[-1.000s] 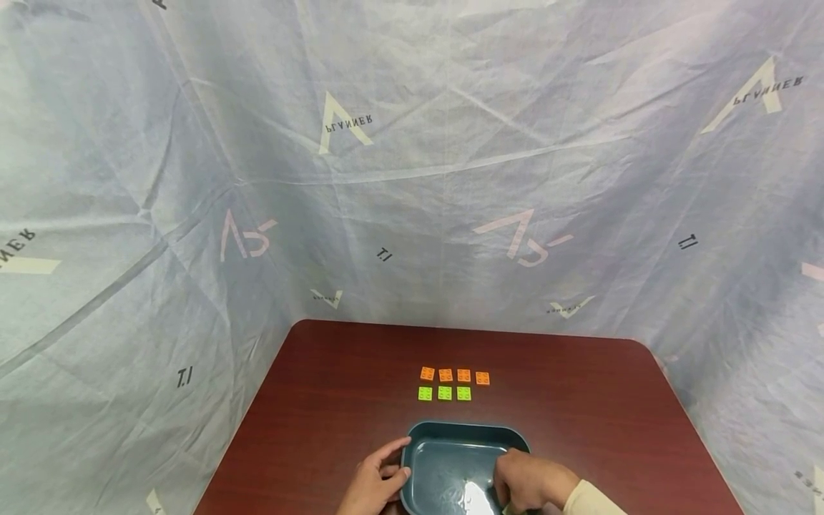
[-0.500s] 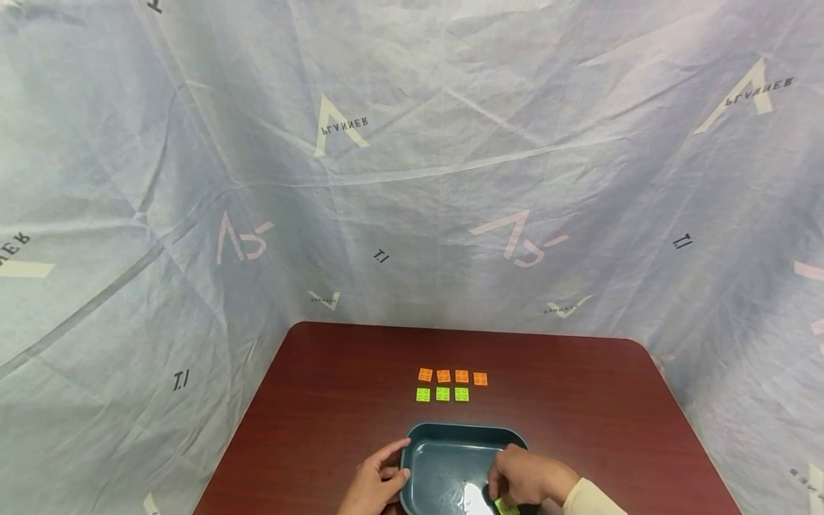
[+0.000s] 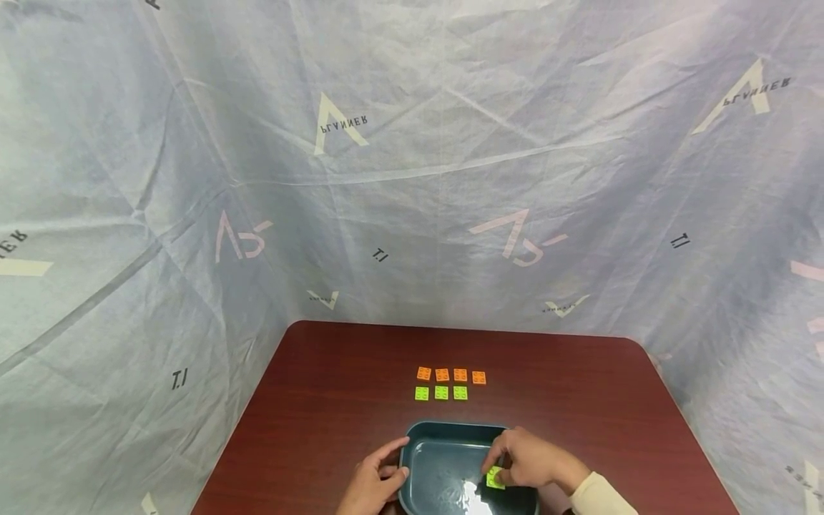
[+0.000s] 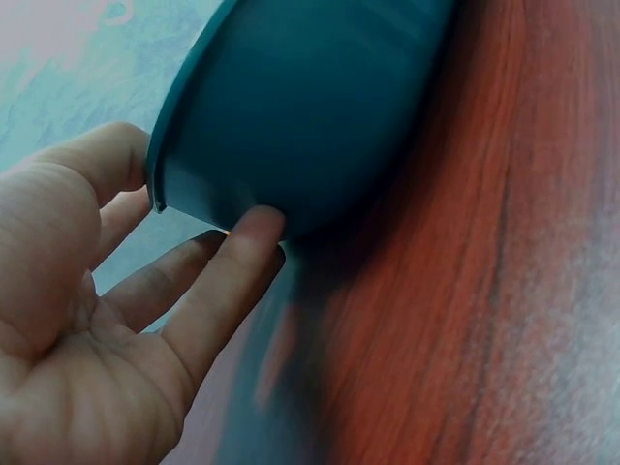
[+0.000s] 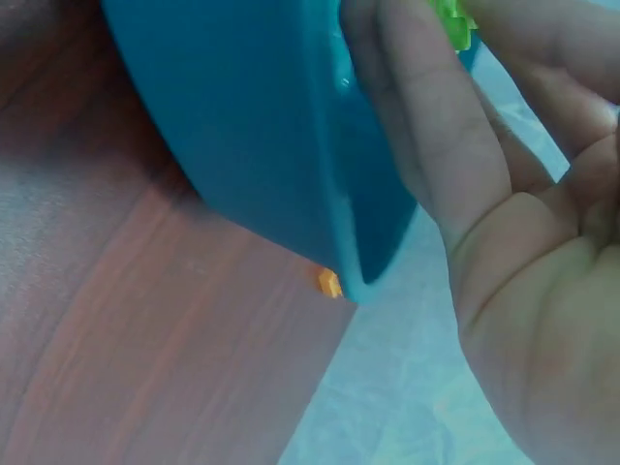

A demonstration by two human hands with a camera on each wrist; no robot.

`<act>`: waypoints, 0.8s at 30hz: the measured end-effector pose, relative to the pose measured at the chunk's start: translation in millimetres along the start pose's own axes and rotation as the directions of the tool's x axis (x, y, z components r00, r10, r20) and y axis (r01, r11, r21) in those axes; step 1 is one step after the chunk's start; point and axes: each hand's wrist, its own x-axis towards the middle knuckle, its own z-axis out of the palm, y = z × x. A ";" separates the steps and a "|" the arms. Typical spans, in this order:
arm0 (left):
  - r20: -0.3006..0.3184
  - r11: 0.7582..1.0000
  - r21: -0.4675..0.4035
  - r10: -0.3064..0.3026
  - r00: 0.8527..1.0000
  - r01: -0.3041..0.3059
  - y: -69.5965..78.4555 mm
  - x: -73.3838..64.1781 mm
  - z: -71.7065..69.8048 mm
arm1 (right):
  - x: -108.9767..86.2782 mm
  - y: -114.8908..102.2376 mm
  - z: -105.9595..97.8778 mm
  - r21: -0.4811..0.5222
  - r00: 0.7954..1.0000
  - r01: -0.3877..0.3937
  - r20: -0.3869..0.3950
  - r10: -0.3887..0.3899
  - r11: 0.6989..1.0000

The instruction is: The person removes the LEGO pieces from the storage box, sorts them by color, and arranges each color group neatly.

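A dark teal rectangular tray [image 3: 444, 431] stands near the front of the table. My left hand [image 3: 375, 478] holds it at its left side. In the left wrist view, the thumb of the left hand [image 4: 107, 300] is at the rim while a fingertip presses the outer wall of the tray [image 4: 300, 107]. Over the right part of the tray, my right hand [image 3: 531, 459] pinches a lime-green building block [image 3: 494, 478], its studs showing. The right wrist view has the right hand [image 5: 523, 232] across the rim, with only part of the green block [image 5: 453, 21] visible between the fingers.
Behind the tray, three green blocks [image 3: 440, 393] lie in a row on the reddish-brown table [image 3: 309, 429]. A row of several orange blocks [image 3: 441, 375] lies beyond them. Grey printed fabric [image 3: 412, 179] hangs around the table's back and sides.
My right hand has risen from the tray's near right corner, bringing the green block up and away from me into plain sight. My left hand keeps its place on the tray.
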 end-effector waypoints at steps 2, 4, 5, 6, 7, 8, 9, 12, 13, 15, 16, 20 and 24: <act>0.001 1.000 -0.009 -0.002 1.000 0.002 -0.2 -0.4 0.0 | 0.4 -0.8 -3.0 0.035 1.000 -0.016 -0.016 0.016 0.999; 0.004 1.000 -0.019 -0.002 1.000 0.002 -1.0 -0.3 0.2 | 1.5 -2.3 -5.3 0.079 0.999 -0.046 -0.025 0.048 0.996; 0.004 1.000 -0.023 -0.003 1.000 0.003 -1.7 -0.1 0.2 | 2.0 -3.2 -6.0 0.095 0.998 -0.055 -0.029 0.058 0.994; 0.006 1.000 -0.025 0.001 1.000 -0.001 -2.1 0.0 0.1 | 2.8 -4.2 -6.8 0.100 0.997 -0.061 -0.034 0.064 0.993; 0.008 1.000 -0.028 0.005 1.000 -0.005 -2.3 0.2 0.0 | 3.5 -5.2 -7.5 0.103 0.997 -0.068 -0.038 0.072 0.992; 0.010 1.000 -0.030 0.010 1.000 -0.010 -2.5 0.3 -0.1 | 4.2 -6.0 -8.2 0.098 0.996 -0.073 -0.043 0.077 0.993; 0.011 0.999 -0.029 0.014 1.000 -0.014 -2.3 0.4 -0.1 | 4.9 -6.7 -9.0 0.088 0.996 -0.073 -0.050 0.078 0.993; 0.015 0.999 -0.034 0.021 1.000 -0.020 -2.7 0.2 -0.3 | 7.6 -7.7 -10.8 0.054 0.995 -0.070 -0.074 0.074 0.996; 0.016 0.999 -0.037 0.021 1.000 -0.020 -2.8 0.1 -0.3 | 8.6 -8.2 -11.5 0.047 0.994 -0.071 -0.081 0.075 0.996; 0.016 0.999 -0.038 0.021 1.000 -0.021 -3.0 -0.2 -0.4 | 11.0 -9.7 -12.7 0.036 0.992 -0.069 -0.102 0.072 0.997; 0.015 0.999 -0.034 0.020 1.000 -0.020 -3.4 -0.1 -0.5 | 12.1 -10.8 -13.3 0.034 0.991 -0.070 -0.111 0.073 0.997; 0.009 1.000 -0.015 0.019 1.000 -0.019 -3.3 0.4 -0.4 | 16.5 -13.3 -16.5 0.011 0.984 -0.077 -0.160 0.077 0.997; 0.002 1.000 -0.011 0.019 1.000 -0.019 -2.3 0.2 0.2 | 20.0 -12.0 -19.2 -0.027 0.975 -0.071 -0.214 0.064 0.997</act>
